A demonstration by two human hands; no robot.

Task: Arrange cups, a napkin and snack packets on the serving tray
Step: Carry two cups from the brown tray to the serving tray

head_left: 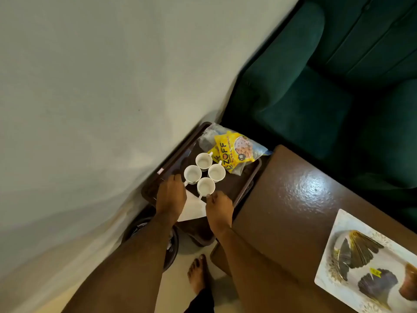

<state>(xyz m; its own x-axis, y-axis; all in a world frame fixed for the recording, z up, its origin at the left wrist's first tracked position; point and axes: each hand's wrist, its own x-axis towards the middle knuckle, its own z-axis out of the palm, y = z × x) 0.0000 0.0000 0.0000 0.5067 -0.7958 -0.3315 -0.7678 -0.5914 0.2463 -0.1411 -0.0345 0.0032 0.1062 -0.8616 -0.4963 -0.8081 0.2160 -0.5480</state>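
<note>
A dark brown serving tray (244, 188) sits low beside the wall. Several white cups stand on it in a tight cluster. My left hand (171, 196) is at the handle of the left cup (192, 173), fingers curled down onto it. My right hand (220, 207) pinches the handle of the nearest cup (205, 186). A white napkin (193, 207) lies on the tray's near end, partly hidden under both hands. Yellow snack packets (234, 151) in a clear plastic bag rest on the tray's far end.
A glossy brown table (293, 199) stands right of the tray, with a white patterned tray (345, 224) on its near right. A dark green sofa (316, 86) lies beyond. A pale wall (90, 98) runs along the left. A dark round bin (135, 229) and my bare foot (198, 274) are below.
</note>
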